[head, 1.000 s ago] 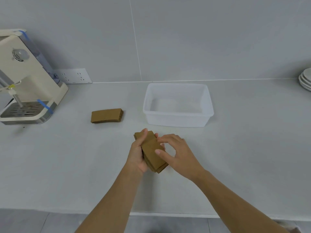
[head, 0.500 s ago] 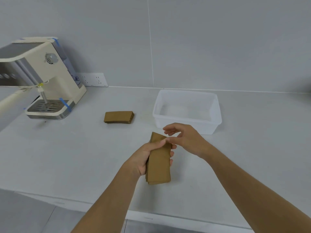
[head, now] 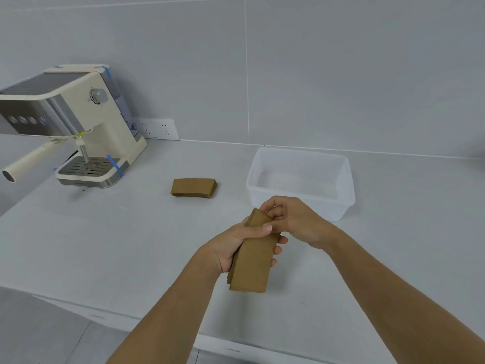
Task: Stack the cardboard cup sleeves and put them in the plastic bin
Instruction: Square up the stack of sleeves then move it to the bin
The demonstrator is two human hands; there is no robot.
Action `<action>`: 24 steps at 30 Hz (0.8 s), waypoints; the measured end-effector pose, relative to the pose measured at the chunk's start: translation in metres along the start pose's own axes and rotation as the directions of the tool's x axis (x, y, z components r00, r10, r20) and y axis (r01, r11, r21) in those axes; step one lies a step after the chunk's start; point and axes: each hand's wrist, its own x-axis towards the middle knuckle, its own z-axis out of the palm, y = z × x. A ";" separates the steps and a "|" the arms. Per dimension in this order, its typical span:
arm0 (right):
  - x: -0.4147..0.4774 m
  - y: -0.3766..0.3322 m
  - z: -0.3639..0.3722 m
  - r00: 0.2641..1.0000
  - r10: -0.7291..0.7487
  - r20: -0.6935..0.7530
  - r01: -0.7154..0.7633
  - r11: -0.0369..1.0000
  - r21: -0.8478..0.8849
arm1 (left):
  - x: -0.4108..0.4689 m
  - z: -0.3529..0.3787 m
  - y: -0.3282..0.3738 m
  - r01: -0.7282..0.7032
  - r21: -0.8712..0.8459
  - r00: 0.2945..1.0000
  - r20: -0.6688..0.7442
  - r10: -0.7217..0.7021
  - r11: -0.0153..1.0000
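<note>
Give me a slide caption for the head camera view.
Left hand grips a sleeve stack while the right hand squares its top, near the empty bin; second stack on counter.

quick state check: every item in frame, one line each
held sleeve stack: in the hands, above the counter
left hand: gripping held sleeve stack
right hand: pinching its far end
second sleeve stack: flat on counter, untouched
plastic bin: open, empty
espresso machine: upright, no cup

A pale grey countertop (head: 131,245) carries three things — a cream espresso machine (head: 86,132) at the back left, a small stack of brown cardboard sleeves (head: 193,187) lying flat mid-counter, and a clear plastic bin (head: 301,179) to their right.
</note>
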 end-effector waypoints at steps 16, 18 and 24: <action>0.070 -0.014 0.017 0.966 -0.012 -0.258 0.074 0.970 0.230 | -0.006 -0.083 0.059 -0.131 0.056 0.979 -0.150 0.138 0.990; 0.085 -0.018 0.017 0.952 -0.004 -0.305 0.084 0.965 0.250 | -0.007 -0.098 0.069 -0.154 0.052 0.971 -0.175 0.161 0.987; 0.130 -0.026 0.018 0.899 0.039 -0.436 0.148 0.911 0.386 | -0.008 -0.143 0.091 -0.208 0.078 0.952 -0.212 0.220 0.975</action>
